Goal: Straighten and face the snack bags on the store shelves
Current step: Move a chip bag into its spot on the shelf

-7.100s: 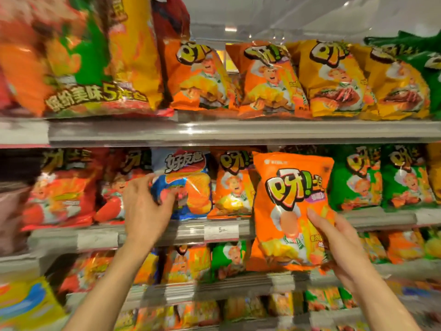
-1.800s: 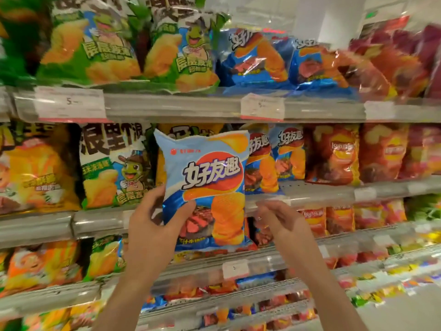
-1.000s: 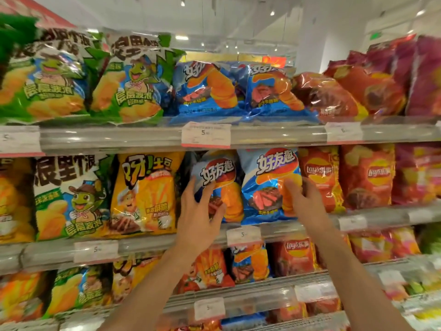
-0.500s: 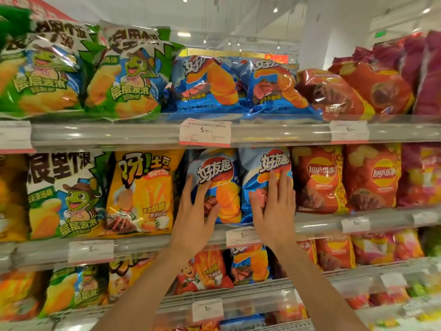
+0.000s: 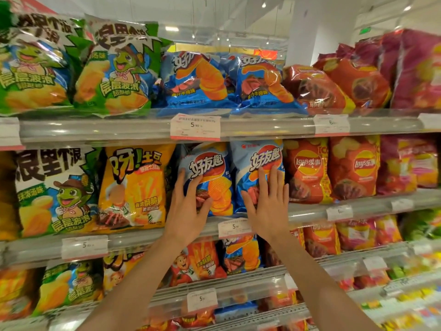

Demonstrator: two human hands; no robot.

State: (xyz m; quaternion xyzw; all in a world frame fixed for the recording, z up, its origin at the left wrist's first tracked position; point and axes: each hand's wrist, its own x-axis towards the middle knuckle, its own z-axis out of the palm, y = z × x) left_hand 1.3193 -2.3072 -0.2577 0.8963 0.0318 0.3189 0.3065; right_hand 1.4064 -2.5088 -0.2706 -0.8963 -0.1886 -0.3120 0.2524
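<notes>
Well to the left of both hands stands a glossy green-and-white bag (image 5: 53, 189) with a cartoon turtle, and just left of the left hand a crinkled yellow foil bag (image 5: 134, 187), both upright and face-out. The left hand (image 5: 187, 211) lies open, fingers spread wide, flat against the lower front of the left blue bag (image 5: 210, 177), a puffy, shiny film pillow with a red oval logo; it grips nothing. That bag stands on the middle shelf with its long axis vertical, leaning slightly so its top tips toward the yellow bag, its printed face turned a little leftward. Touching it on the right is the right blue bag (image 5: 257, 170), same sheen and shape, upright, logo facing outward. The right hand (image 5: 268, 209) presses on it palm-flat, fingers straight and close together, holding nothing. Below the two hands, on the grey metal shelf lip (image 5: 372, 207), hangs a white paper price tag (image 5: 233, 227). Just right of the right hand stand red bags (image 5: 307, 173), upright and facing out. Compared with half a second ago, both hands keep nearly the same places on the bags; a second ago the right hand gripped its bag's right edge.
</notes>
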